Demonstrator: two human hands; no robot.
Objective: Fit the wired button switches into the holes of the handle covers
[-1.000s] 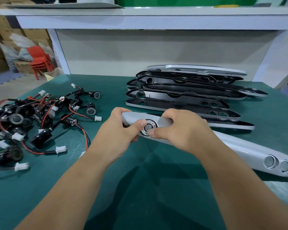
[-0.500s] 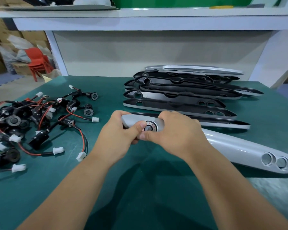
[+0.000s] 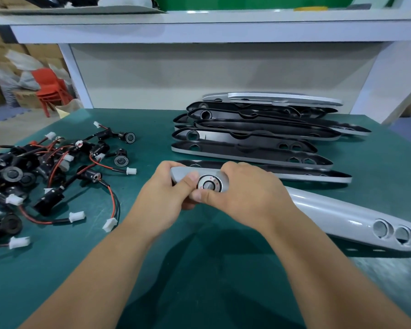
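Head view, task's thing: a round black-and-silver button switch (image 3: pixel 209 185) sits in the single hole at the left end of a long silver-grey plastic handle cover (image 3: pixel 330 214), at the centre of the frame. Its wire is hidden beneath the cover.
Left hand: the left hand (image 3: pixel 163 200) is curled round the cover's left tip, with its thumb (image 3: pixel 188 182) laid on the top face and touching the switch's rim.
Right hand: the right hand (image 3: pixel 244 195) wraps the cover just right of the switch, fingers over the far edge and thumb (image 3: pixel 203 195) pressing at the near rim.
Step in hand: most likely seating the switch fully in its hole. Whether it is already flush cannot be told.
Doing it well: push on opposite sides of the rim rather than on the centre button. Brace from below with the curled fingers, and keep the wire from being pinched under the cover.
Cover's far end: it lies at lower right on the dark green table mat (image 3: pixel 152 269), with two empty round holes (image 3: pixel 392 230).
Supply: a tangle of black switches with red and black wires and white plugs (image 3: pixel 33 172) lies at the left, well apart from the hands.
Waiting covers: a stack of handle covers, mostly black inner side up (image 3: pixel 259 138), lies at upper right, behind the hands.
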